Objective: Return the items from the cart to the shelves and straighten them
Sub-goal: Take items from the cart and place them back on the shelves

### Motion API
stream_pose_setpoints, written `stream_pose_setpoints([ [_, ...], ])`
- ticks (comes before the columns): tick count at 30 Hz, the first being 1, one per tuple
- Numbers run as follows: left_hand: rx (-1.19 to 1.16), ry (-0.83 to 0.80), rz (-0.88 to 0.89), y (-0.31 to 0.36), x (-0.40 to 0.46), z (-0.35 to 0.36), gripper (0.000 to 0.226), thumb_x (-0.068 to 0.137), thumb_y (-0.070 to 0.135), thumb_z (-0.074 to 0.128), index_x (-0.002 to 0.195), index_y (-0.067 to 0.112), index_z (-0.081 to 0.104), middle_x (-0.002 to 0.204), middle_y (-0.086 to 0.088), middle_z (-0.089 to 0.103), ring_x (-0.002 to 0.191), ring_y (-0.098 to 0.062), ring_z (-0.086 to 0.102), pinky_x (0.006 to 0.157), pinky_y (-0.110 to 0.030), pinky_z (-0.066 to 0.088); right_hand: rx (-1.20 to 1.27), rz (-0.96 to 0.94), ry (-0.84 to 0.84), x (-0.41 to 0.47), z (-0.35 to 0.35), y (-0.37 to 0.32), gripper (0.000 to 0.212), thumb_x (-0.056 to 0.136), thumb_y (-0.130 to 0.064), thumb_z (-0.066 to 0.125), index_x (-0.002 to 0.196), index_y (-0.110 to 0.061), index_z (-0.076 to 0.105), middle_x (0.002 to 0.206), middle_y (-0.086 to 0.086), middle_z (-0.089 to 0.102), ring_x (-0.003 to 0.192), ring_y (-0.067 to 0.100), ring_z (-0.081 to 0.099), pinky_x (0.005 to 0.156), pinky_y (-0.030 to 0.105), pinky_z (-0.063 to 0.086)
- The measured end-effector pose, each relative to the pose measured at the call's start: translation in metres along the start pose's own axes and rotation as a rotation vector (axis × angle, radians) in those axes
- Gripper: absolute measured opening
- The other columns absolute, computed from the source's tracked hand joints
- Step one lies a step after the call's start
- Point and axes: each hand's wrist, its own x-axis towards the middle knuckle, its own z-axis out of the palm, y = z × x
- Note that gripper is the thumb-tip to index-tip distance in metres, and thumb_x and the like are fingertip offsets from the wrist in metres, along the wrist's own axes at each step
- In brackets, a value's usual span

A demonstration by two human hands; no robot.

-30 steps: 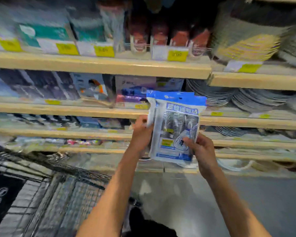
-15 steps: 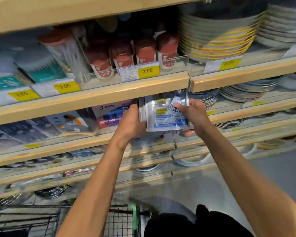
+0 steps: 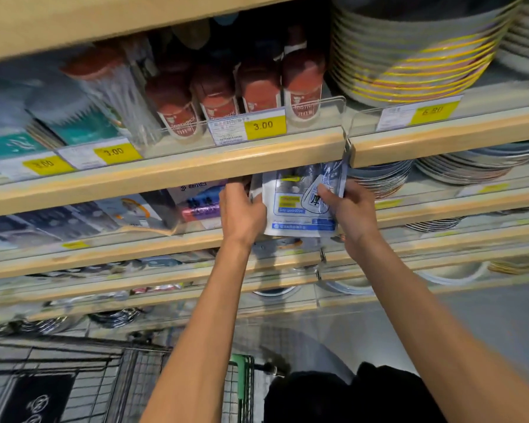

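While both hands hold packet (image 3: 300,206), top hidden behind shelf edge (image 3: 196,170)

The top of the white and blue packet (image 3: 300,206) is hidden behind the wooden shelf edge (image 3: 177,175), and the left hand (image 3: 242,215) and right hand (image 3: 350,213) cover its side edges. Print on the packet and on the price labels (image 3: 247,126) is mostly too blurred to read. The wire cart (image 3: 129,389) is cut off by the bottom edge, and the plate stack (image 3: 409,50) by the top.
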Motion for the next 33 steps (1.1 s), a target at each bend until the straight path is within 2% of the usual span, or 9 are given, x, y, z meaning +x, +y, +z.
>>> stream_pose_setpoints([
  [4, 0.186, 0.109, 0.102, 0.0, 0.004, 0.009, 0.018, 0.087, 0.009, 0.058, 0.076, -0.004, 0.064, 0.078, -0.025, 0.065, 0.078, -0.042, 0.058, 0.064, -0.041, 0.042, -0.007, 0.001, 0.049, 0.0, 0.006, -0.001, 0.008, 0.085, -0.011, 0.074, 0.082, -0.017, 0.069, 0.085, 0.0, 0.074, 0.087, 0.024, 0.074, 0.078, 0.045, 0.06],
  [6, 0.338, 0.107, 0.232, -0.001, 0.004, 0.008, 0.017, 0.087, 0.008, 0.056, 0.088, -0.001, 0.07, 0.085, -0.026, 0.07, 0.08, -0.045, 0.062, 0.065, -0.043, 0.045, -0.012, -0.02, 0.061, -0.002, 0.004, 0.001, 0.007, 0.085, -0.011, 0.074, 0.083, -0.016, 0.069, 0.086, 0.001, 0.074, 0.091, 0.027, 0.073, 0.085, 0.049, 0.058],
  [11, 0.531, 0.11, 0.462, -0.012, -0.008, 0.005, 0.018, 0.075, -0.005, 0.062, 0.086, 0.007, 0.072, 0.074, -0.015, 0.063, 0.069, -0.035, 0.059, 0.055, -0.034, 0.039, -0.023, -0.088, 0.09, -0.012, 0.003, 0.005, 0.015, 0.085, -0.012, 0.074, 0.098, -0.005, 0.07, 0.087, 0.004, 0.073, 0.079, 0.014, 0.069, 0.079, 0.035, 0.057],
  [14, 0.488, 0.067, 0.49, -0.03, -0.02, 0.009, 0.034, 0.075, -0.004, 0.063, 0.105, 0.013, 0.065, 0.087, -0.006, 0.062, 0.079, -0.025, 0.055, 0.062, -0.035, 0.046, -0.059, -0.088, 0.095, -0.01, 0.003, 0.005, 0.02, 0.084, -0.016, 0.075, 0.099, -0.005, 0.068, 0.079, -0.003, 0.068, 0.068, 0.002, 0.063, 0.071, 0.029, 0.051],
  [16, 0.435, 0.066, 0.451, -0.033, -0.023, 0.01, 0.039, 0.078, -0.001, 0.062, 0.114, 0.014, 0.06, 0.097, -0.005, 0.062, 0.087, -0.024, 0.057, 0.068, -0.034, 0.046, -0.111, -0.07, 0.069, -0.013, 0.002, 0.007, 0.038, 0.086, -0.027, 0.073, 0.116, -0.009, 0.06, 0.093, -0.003, 0.069, 0.084, 0.002, 0.066, 0.08, 0.031, 0.052],
  [19, 0.372, 0.095, 0.409, -0.029, -0.022, 0.008, 0.031, 0.082, 0.003, 0.061, 0.11, 0.014, 0.06, 0.101, -0.006, 0.065, 0.088, -0.025, 0.06, 0.07, -0.037, 0.049, -0.198, -0.054, 0.013, -0.021, 0.002, 0.009, 0.057, 0.085, -0.043, 0.069, 0.133, -0.019, 0.048, 0.13, 0.004, 0.062, 0.119, 0.02, 0.061, 0.1, 0.047, 0.051],
  [24, 0.189, 0.044, 0.377, -0.034, -0.017, 0.001, 0.023, 0.091, 0.009, 0.057, 0.111, 0.014, 0.066, 0.101, -0.003, 0.074, 0.089, -0.022, 0.069, 0.076, -0.037, 0.055, -0.093, -0.107, 0.088, -0.023, 0.013, 0.012, 0.024, 0.087, -0.015, 0.072, 0.108, -0.016, 0.06, 0.101, 0.003, 0.07, 0.09, 0.014, 0.068, 0.088, 0.044, 0.057],
  [29, 0.168, -0.121, 0.353, -0.027, -0.01, -0.006, 0.03, 0.098, 0.009, 0.045, 0.116, 0.014, 0.069, 0.104, -0.007, 0.075, 0.093, -0.025, 0.068, 0.072, -0.027, 0.047, -0.122, -0.095, 0.169, -0.015, 0.012, 0.012, 0.024, 0.079, -0.021, 0.078, 0.094, -0.01, 0.063, 0.093, 0.014, 0.069, 0.086, 0.028, 0.068, 0.081, 0.044, 0.058],
  [33, -0.08, -0.29, 0.08, -0.013, -0.003, -0.013, 0.034, 0.101, 0.03, 0.043, 0.097, 0.008, 0.069, 0.096, -0.01, 0.074, 0.094, -0.026, 0.069, 0.087, -0.042, 0.054, -0.202, -0.135, 0.202, -0.001, 0.011, 0.009, 0.026, 0.078, -0.026, 0.08, 0.085, -0.008, 0.063, 0.073, 0.001, 0.065, 0.066, 0.011, 0.061, 0.066, 0.03, 0.05],
])
